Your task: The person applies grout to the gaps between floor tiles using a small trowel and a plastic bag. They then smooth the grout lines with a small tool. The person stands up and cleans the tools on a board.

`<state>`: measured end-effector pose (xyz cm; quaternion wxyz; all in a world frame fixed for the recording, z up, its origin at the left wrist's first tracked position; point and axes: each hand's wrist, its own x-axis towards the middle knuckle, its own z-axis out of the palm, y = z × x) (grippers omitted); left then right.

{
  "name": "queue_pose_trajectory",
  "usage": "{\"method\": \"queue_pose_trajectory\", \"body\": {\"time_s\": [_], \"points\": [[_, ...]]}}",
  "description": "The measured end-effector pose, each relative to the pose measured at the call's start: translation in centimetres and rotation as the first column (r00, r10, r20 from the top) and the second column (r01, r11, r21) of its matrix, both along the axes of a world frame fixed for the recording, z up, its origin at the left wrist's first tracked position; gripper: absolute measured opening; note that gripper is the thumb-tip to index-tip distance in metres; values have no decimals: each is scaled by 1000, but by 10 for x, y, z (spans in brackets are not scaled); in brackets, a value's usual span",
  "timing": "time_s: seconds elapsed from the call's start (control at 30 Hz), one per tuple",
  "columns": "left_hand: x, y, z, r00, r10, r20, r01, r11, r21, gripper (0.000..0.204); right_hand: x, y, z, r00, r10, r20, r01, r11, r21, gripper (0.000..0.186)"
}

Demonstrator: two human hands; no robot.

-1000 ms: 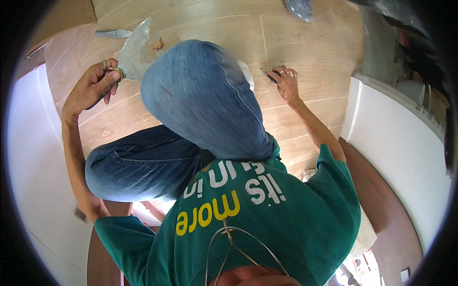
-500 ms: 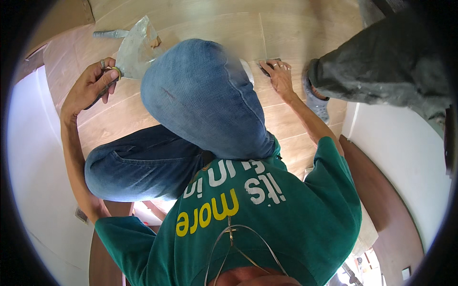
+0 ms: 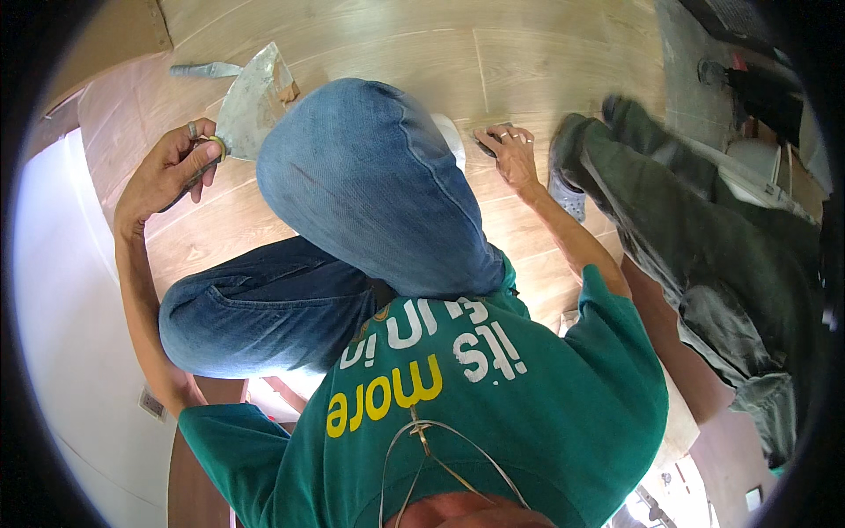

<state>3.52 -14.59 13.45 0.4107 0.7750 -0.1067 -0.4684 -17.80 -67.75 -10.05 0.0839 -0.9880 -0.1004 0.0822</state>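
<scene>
Wood-plank floor (image 3: 563, 66), a wide scraper (image 3: 249, 106) and a small dark object (image 3: 486, 143) in hand.
Across the floor sits a person in a green shirt (image 3: 528, 422) and blue jeans (image 3: 370, 194), one knee raised; at the right stands another person in dark trousers (image 3: 678, 220) and a speckled grey shoe (image 3: 569, 202), near the right forearm. The scraper lies left of the raised knee, its handle clasped by the left grip (image 3: 169, 172), fingers wrapped round it. Beyond its blade rests a narrow tool (image 3: 207, 69) on the floor. The right grip (image 3: 514, 156), right of the knee, grasps the dark object against the floor, fingers bent over it; its exact shape is hidden. Smallest, a brown scrap (image 3: 289, 91) shows at the blade's edge.
</scene>
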Motion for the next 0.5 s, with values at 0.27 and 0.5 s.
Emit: {"method": "queue_pose_trajectory", "body": {"time_s": [0.27, 0.5], "points": [[-9, 5, -2, 999, 54, 6, -54, 998, -12, 30, 21, -34, -15, 974, -194, 119, 196, 981, -7, 53], [-5, 2, 0, 998, 65, -7, -65, 998, 22, 31, 24, -65, -10, 971, -178, 158, 190, 980, -65, 59]]}}
